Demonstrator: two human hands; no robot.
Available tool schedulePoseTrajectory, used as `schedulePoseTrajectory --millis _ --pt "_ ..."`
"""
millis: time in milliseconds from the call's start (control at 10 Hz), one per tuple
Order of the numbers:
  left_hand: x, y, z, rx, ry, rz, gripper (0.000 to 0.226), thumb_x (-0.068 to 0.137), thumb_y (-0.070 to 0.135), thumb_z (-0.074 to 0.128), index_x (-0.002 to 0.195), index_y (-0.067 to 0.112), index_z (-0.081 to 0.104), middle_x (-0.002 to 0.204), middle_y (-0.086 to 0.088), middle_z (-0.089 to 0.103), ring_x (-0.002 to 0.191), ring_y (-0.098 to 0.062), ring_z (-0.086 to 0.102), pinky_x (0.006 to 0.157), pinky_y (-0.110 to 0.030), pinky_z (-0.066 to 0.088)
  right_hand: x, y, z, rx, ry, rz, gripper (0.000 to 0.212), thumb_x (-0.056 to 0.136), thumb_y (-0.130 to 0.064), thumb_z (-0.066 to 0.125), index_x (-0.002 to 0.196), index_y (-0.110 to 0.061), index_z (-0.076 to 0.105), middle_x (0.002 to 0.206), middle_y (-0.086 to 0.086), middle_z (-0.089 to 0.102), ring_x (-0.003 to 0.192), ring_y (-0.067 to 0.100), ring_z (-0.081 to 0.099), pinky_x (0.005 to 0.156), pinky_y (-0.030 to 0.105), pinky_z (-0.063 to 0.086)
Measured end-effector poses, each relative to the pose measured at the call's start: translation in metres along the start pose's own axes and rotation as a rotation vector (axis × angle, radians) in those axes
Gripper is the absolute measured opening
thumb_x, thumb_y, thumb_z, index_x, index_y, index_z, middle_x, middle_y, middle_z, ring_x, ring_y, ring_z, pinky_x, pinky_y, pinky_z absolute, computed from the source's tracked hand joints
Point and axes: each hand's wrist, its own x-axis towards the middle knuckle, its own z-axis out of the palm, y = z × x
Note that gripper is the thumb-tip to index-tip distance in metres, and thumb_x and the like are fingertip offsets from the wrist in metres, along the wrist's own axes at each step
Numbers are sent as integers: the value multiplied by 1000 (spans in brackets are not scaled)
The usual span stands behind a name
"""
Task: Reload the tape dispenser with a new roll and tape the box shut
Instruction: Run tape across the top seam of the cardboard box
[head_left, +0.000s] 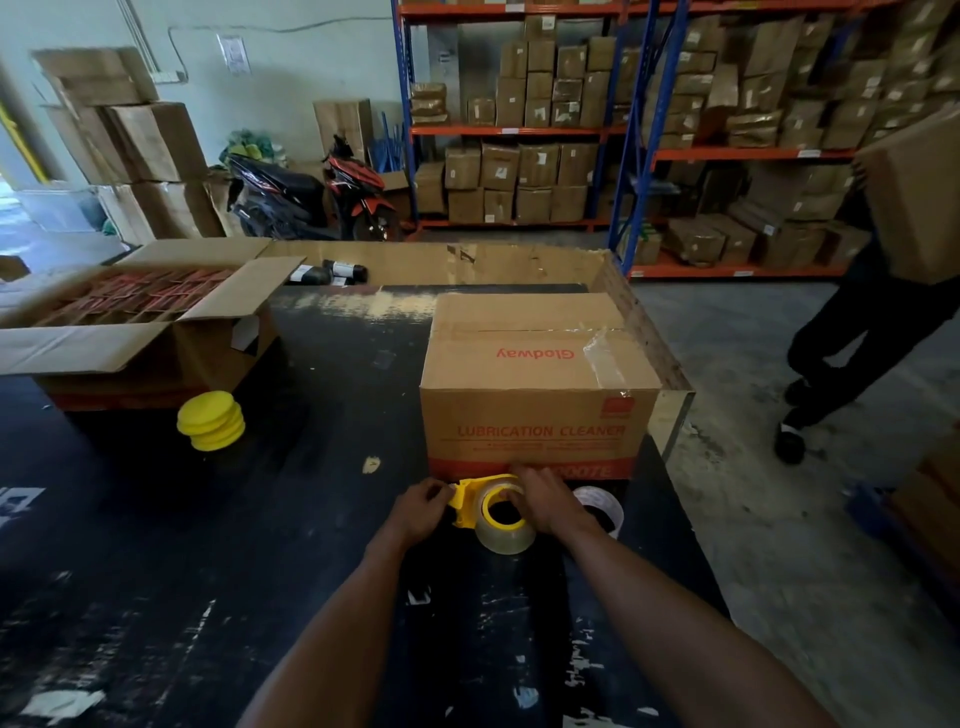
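On the black worn table (291, 519), the left hand (418, 506) grips the handle end of the yellow plastic tape dispenser (467, 496). The right hand (543, 501) is pressed down on the round clear tape roll (506, 530) sitting on the dispenser. Both lie just in front of the brown cardboard box with red letters (535, 400), and a second, whitish tape roll (602, 506) is just beside the right hand.

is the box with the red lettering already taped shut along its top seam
No, the top flaps of the box show a bare seam with only a loose scrap of old tape near one corner, while both hands work on the tape dispenser.
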Motion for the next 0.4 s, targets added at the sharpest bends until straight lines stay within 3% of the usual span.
schedulePoseTrajectory --millis 100,200,300,400 --pt "-6 7 -2 33 -19 23 26 104 47 49 117 30 65 123 0 69 117 -21 63 105 -38 47 -7 0 -4 -28 -16 -22 46 103 -36 57 142 -13 51 141 17 60 124 42 58 91 48 52" --pt "-12 10 -4 148 -93 69 45 105 50 46 139 24 58 131 0 64 125 -23 60 101 -31 43 -17 4 -9 -46 -11 -62 47 103 -40 55 142 -14 47 140 17 59 120 41 59 84 44 51" --pt "-12 4 -7 274 -124 134 59 101 61 43 149 27 47 148 -6 55 139 -28 51 118 -42 39 -22 14 -10 -41 -19 -89 48 102 -44 55 139 -17 45 139 15 58 118 40 60 85 49 54" --pt "-14 -10 -4 448 39 295 94 92 81 22 165 21 16 171 -8 21 158 -29 21 127 -51 25 -39 25 -10 -30 17 -152 62 102 -48 52 153 -18 36 153 11 50 131 36 55 98 48 51"
